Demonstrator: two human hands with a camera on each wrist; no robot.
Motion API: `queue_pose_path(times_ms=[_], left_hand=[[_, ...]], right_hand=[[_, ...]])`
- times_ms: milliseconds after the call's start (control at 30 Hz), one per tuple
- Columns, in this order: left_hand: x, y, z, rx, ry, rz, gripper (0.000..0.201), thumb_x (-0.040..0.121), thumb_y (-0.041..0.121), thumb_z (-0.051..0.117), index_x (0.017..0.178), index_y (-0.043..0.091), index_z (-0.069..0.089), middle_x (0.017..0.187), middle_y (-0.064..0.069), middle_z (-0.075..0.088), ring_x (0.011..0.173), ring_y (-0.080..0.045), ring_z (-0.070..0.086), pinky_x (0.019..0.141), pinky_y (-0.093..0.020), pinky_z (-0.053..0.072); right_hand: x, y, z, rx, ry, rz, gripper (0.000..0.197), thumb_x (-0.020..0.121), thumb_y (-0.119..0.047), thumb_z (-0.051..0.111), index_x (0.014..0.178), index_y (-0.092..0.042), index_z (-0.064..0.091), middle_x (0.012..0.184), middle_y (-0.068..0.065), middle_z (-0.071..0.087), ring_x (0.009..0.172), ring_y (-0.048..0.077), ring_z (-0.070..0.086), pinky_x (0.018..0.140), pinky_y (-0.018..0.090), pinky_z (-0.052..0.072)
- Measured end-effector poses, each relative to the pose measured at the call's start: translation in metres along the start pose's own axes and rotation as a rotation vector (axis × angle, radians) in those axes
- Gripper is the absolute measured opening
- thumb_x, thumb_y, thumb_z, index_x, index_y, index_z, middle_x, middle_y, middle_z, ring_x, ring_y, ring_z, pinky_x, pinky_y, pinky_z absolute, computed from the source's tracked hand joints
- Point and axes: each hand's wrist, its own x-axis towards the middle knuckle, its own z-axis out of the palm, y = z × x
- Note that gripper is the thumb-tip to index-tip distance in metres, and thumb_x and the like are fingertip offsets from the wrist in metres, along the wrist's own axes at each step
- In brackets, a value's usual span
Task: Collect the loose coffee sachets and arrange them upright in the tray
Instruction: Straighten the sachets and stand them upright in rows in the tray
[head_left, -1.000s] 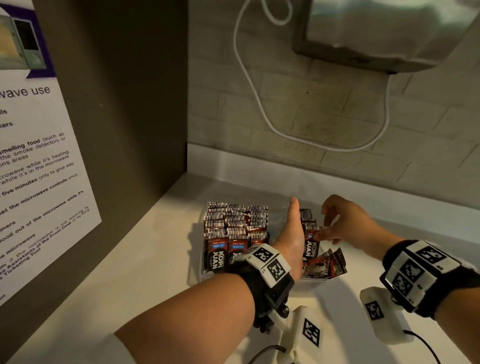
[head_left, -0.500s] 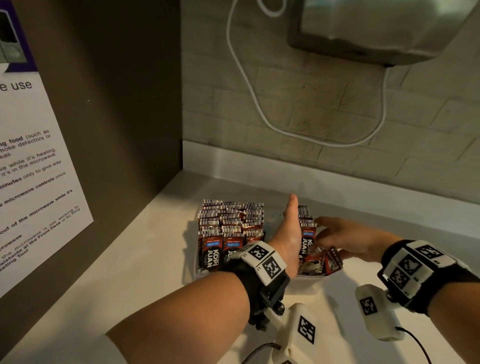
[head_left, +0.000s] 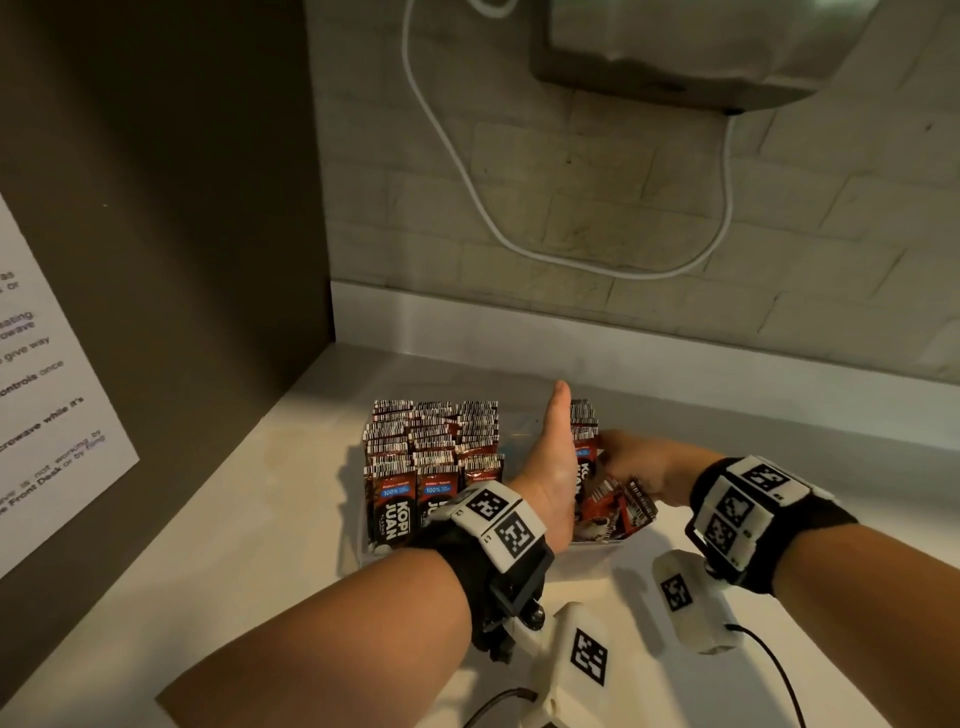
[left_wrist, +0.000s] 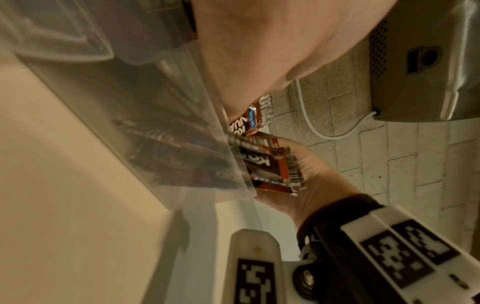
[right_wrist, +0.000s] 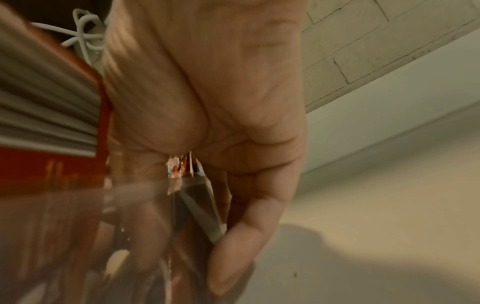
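A clear plastic tray (head_left: 597, 543) sits on the white counter, its left part packed with upright red-and-black coffee sachets (head_left: 431, 441). My left hand (head_left: 550, 457) stands flat on its edge inside the tray, fingers straight, against a short upright row (head_left: 583, 421) on the right. Several tilted sachets (head_left: 618, 501) lean in the tray's front right corner. My right hand (head_left: 634, 460) is low over them. In the right wrist view its thumb and fingers (right_wrist: 246, 246) close on sachet edges beside the tray wall. The left wrist view shows those sachets (left_wrist: 270, 164) against the right palm.
A dark cabinet side (head_left: 182, 208) with a printed notice (head_left: 41, 415) closes off the left. The brick wall behind carries a metal appliance (head_left: 701, 47) and a hanging white cable (head_left: 467, 171). Bare counter (head_left: 234, 545) lies left of and in front of the tray.
My right hand has come down from a raised pinch above the right row onto the tilted sachets at the tray's front right. The left hand has stayed flat in place.
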Motion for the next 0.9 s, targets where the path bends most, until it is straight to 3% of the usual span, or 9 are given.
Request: queue_pose_path(times_ms=[33,100,233,467,567,667,733,800,900], left_hand=[[0.001,0.001,0.001,-0.005,0.006,-0.008,0.074,0.082,0.082,0.031,0.124,0.025,0.055,0.101,-0.008,0.066,0.093,-0.028,0.063,0.091,-0.042,0.049],[0.000,0.002,0.002,-0.001,0.006,-0.012,0.074,0.080,0.083,0.033,0.119,0.026,0.060,0.116,-0.013,0.067,0.103,-0.031,0.065,0.094,-0.044,0.049],[0.002,0.001,0.006,-0.056,0.034,-0.001,0.080,0.074,0.085,0.040,0.121,0.024,0.061,0.115,-0.013,0.069,0.104,-0.032,0.066,0.095,-0.049,0.049],[0.005,0.004,0.002,-0.066,0.091,0.049,0.077,0.078,0.082,0.040,0.128,0.026,0.055,0.112,-0.012,0.069,0.104,-0.030,0.065,0.098,-0.047,0.048],[-0.003,0.009,0.001,-0.009,0.138,0.068,0.057,0.088,0.073,0.037,0.119,0.027,0.051,0.086,-0.007,0.063,0.090,-0.026,0.062,0.085,-0.039,0.049],[-0.021,0.013,0.001,0.153,0.172,0.056,0.035,0.095,0.059,0.038,0.088,0.029,0.052,0.077,-0.002,0.055,0.078,-0.020,0.060,0.073,-0.030,0.051],[-0.030,0.014,-0.003,0.268,0.203,0.069,0.030,0.099,0.049,0.038,0.100,0.022,0.052,0.074,0.004,0.046,0.066,-0.010,0.049,0.056,-0.022,0.041],[-0.038,0.014,-0.005,0.353,0.205,0.068,0.028,0.100,0.045,0.037,0.103,0.019,0.048,0.074,0.005,0.043,0.065,-0.007,0.045,0.055,-0.021,0.037],[-0.044,0.012,-0.004,0.375,0.220,0.048,0.036,0.101,0.048,0.033,0.082,0.022,0.049,0.074,0.008,0.045,0.063,-0.004,0.042,0.055,-0.017,0.035]], right_hand=[[0.000,0.000,0.001,-0.003,0.003,-0.014,0.037,0.078,0.007,0.069,0.106,-0.015,0.058,0.100,0.013,0.071,0.095,0.031,0.069,0.090,0.051,0.053],[0.000,0.002,0.002,-0.015,-0.023,-0.037,0.036,0.076,0.006,0.070,0.104,-0.013,0.060,0.099,0.014,0.071,0.093,0.031,0.070,0.089,0.049,0.054],[0.003,0.004,0.005,-0.036,-0.005,-0.040,0.024,0.079,0.010,0.067,0.092,-0.009,0.061,0.087,0.012,0.070,0.076,0.024,0.070,0.085,0.049,0.055],[0.007,0.008,0.005,0.083,0.046,-0.083,0.028,0.076,0.011,0.069,0.099,-0.005,0.063,0.089,0.014,0.071,0.069,0.020,0.071,0.070,0.035,0.060],[0.006,0.009,0.004,0.082,0.043,-0.092,0.035,0.075,0.011,0.071,0.107,0.001,0.063,0.098,0.019,0.070,0.070,0.020,0.070,0.071,0.033,0.060],[0.007,0.010,0.002,0.079,0.046,-0.083,0.040,0.073,0.011,0.072,0.111,0.001,0.062,0.098,0.017,0.071,0.073,0.019,0.072,0.071,0.032,0.060],[0.009,0.012,0.002,0.077,0.058,-0.058,0.044,0.072,0.008,0.074,0.112,-0.003,0.062,0.100,0.017,0.071,0.084,0.027,0.072,0.079,0.041,0.059],[0.010,0.012,0.002,0.070,0.066,-0.038,0.046,0.072,0.005,0.076,0.114,-0.004,0.061,0.101,0.018,0.072,0.089,0.032,0.071,0.085,0.047,0.057],[0.006,0.012,0.001,0.077,0.029,-0.009,0.050,0.072,0.002,0.078,0.117,-0.008,0.059,0.100,0.016,0.072,0.088,0.032,0.072,0.087,0.050,0.055]])
